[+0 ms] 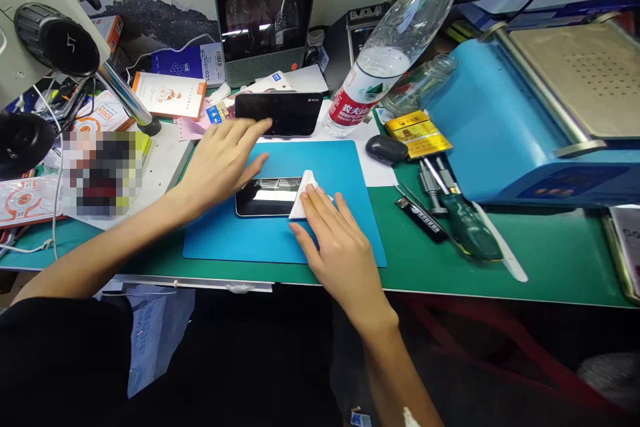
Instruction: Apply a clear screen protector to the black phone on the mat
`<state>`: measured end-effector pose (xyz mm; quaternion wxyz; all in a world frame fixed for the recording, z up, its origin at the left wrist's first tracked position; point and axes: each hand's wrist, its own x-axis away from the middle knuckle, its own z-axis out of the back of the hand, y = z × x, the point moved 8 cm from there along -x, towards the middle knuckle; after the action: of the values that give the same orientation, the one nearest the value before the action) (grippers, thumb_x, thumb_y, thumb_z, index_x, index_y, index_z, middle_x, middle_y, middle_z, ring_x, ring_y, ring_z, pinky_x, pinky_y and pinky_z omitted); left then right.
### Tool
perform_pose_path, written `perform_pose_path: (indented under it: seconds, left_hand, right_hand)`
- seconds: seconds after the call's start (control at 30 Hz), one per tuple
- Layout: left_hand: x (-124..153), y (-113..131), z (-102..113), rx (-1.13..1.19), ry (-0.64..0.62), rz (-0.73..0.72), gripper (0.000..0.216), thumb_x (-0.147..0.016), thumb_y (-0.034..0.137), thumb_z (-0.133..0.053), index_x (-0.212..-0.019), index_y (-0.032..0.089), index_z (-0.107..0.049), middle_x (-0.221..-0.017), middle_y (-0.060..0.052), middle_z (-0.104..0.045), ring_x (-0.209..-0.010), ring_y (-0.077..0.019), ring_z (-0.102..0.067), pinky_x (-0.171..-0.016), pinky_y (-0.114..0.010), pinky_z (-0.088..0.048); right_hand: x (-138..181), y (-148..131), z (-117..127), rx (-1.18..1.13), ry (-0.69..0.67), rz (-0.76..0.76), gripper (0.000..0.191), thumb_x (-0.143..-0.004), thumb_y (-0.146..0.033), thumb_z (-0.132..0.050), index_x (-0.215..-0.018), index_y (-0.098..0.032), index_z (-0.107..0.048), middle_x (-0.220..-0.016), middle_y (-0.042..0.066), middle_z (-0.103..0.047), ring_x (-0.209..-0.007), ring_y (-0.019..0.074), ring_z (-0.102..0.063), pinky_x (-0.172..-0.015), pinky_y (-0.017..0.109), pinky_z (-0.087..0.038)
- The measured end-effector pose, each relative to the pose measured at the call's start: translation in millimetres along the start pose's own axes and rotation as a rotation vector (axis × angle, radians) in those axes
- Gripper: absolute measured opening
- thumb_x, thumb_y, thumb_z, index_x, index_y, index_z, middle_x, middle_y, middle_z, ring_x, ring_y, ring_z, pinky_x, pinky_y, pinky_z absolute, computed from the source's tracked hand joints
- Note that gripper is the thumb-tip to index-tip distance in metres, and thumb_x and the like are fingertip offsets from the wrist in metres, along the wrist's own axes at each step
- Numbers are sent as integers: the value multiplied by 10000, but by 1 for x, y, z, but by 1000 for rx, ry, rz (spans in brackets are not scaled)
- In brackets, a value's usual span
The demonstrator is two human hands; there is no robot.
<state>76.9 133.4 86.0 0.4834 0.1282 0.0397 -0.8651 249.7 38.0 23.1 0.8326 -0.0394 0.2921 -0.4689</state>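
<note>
A smartphone [265, 199] lies screen up on the blue mat [240, 240], its glass reflecting light. My right hand [337, 237] presses a folded white wipe [299, 205] against the phone's right end, which is covered by the wipe and fingers. Above the phone's left end hovers my left hand [225, 157], fingers stretched out and holding nothing. Its fingertips overlap a second dark phone [295, 113] that leans upright behind the mat; whether they touch it I cannot tell.
Right of the mat are a water bottle [365, 80], black earbud case [386, 149], yellow box [417, 133], green-handled screwdriver [470, 227] and blue heating-plate machine [470, 120]. A smart display [263, 63] stands behind. A microscope stand [123, 97] and small boxes [170, 95] crowd the left.
</note>
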Motion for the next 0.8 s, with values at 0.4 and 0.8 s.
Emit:
perform_pose_path:
  seconds: [0.4, 0.8]
  left_hand:
    - [65, -13, -34, 122, -192, -58, 789, -984, 767, -586, -1452, 132, -555, -1364, -206, -616, -1193, -380, -583, -1056, -552, -495]
    - [70, -14, -31, 275, -269, -63, 747, -976, 683, -683, -1464, 135, -539, -1375, -186, -584, -1220, -357, -554, -1075, -507, -469]
  right_hand:
    - [16, -8, 5, 36, -105, -21, 771, -1110, -402, -551, -1740, -146, -187, -1695, 188, -454, -1599, 317, -422, -1333, 602, -369]
    - [7, -5, -3, 18, -101, -60, 744, -1127, -368, -515, -1750, -199, -145, -1721, 174, -414, -1610, 316, -398, -1333, 620, -356]
